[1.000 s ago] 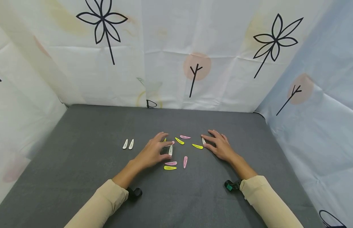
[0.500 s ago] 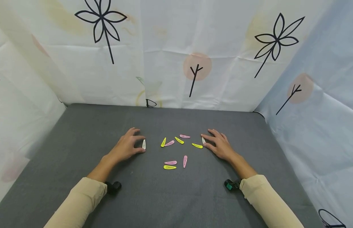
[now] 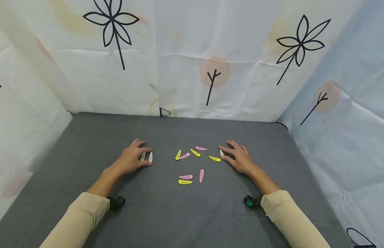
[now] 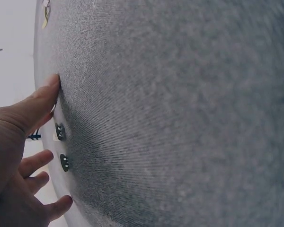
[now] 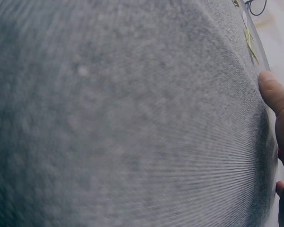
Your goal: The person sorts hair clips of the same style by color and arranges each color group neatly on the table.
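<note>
My left hand [image 3: 130, 159] pinches a white snap hair clip [image 3: 150, 157] lengthwise between thumb and index finger, close over the table at the left. Just behind it, within the curve of the hand, lies a second white hair clip [image 3: 143, 156]. In the left wrist view two hair clips, one nearer the thumb [image 4: 60, 131] and one farther off [image 4: 65, 162], lie beyond the fingers. At the right, my right hand [image 3: 240, 159] pinches another white hair clip [image 3: 221, 153], thumb at its near end and index finger at its far end. The right wrist view hides this clip.
Between the hands several yellow clips [image 3: 195, 153] and pink clips [image 3: 184, 156] lie scattered on the grey cloth [image 3: 167, 217]. Nearer me are a pink clip [image 3: 201, 175] and a yellow clip [image 3: 184, 182]. A printed white curtain [image 3: 185, 79] borders the table behind and at both sides.
The left hand has carried the white hair clip from the middle cluster leftward, to beside the other white clips. The right hand has stayed in place with its clip.
</note>
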`<move>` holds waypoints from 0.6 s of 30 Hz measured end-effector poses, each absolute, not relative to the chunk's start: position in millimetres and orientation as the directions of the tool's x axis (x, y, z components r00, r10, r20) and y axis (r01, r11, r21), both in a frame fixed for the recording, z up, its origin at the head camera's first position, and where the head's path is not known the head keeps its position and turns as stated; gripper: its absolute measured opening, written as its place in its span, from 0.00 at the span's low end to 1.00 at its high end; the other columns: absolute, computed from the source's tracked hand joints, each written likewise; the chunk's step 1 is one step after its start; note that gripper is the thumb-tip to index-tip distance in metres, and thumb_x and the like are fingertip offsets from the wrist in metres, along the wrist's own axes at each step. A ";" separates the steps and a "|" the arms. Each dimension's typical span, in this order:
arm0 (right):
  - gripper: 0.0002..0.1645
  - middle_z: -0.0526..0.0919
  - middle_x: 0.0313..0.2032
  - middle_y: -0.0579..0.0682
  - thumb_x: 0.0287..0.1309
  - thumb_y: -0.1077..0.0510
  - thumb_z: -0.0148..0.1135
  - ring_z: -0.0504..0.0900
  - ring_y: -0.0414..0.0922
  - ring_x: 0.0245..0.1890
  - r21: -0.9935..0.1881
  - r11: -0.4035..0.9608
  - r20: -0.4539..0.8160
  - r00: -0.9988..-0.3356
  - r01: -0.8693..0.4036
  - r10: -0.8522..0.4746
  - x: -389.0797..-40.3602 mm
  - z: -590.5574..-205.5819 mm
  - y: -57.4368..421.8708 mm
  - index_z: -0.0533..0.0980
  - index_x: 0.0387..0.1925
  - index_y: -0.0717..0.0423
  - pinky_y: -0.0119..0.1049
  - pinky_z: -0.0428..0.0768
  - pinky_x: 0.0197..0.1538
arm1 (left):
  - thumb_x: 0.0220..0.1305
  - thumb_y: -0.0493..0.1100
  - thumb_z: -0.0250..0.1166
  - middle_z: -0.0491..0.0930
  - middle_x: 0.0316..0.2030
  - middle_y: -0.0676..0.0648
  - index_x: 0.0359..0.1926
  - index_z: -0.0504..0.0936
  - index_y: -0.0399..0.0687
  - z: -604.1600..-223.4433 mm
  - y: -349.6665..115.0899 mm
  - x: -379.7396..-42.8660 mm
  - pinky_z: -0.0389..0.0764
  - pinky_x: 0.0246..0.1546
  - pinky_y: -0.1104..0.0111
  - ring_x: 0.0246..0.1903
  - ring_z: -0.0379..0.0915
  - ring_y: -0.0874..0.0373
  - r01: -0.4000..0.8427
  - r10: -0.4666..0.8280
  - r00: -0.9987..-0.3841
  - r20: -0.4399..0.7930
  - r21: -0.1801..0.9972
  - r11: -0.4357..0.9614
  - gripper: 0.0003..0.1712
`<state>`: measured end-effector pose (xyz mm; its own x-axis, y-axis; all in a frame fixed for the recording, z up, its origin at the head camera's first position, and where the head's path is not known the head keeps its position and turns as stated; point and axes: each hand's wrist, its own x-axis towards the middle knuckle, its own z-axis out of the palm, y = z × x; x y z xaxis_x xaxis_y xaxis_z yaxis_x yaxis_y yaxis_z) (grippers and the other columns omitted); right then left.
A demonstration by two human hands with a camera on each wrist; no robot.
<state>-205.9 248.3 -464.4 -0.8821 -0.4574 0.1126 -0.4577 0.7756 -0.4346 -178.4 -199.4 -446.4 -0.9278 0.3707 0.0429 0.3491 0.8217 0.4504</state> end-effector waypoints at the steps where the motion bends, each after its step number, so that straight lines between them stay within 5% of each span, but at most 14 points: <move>1: 0.29 0.62 0.71 0.66 0.66 0.52 0.63 0.53 0.64 0.73 -0.433 0.777 0.112 -0.883 -0.457 -0.457 -205.9 -464.8 248.4 0.73 0.67 0.52 0.68 0.47 0.68 | 0.56 0.49 0.75 0.64 0.67 0.28 0.58 0.82 0.43 -446.0 -199.6 -178.4 0.57 0.57 0.27 0.71 0.48 0.29 0.349 0.373 -0.927 0.039 0.453 0.820 0.29; 18: 0.29 0.61 0.71 0.65 0.67 0.52 0.63 0.53 0.64 0.74 -0.430 0.781 0.108 -0.884 -0.453 -0.454 -206.0 -466.0 248.7 0.73 0.67 0.52 0.68 0.46 0.68 | 0.59 0.51 0.73 0.63 0.67 0.27 0.59 0.83 0.46 -445.9 -203.9 -182.6 0.57 0.58 0.29 0.71 0.46 0.27 0.358 0.399 -0.917 0.013 0.470 0.807 0.28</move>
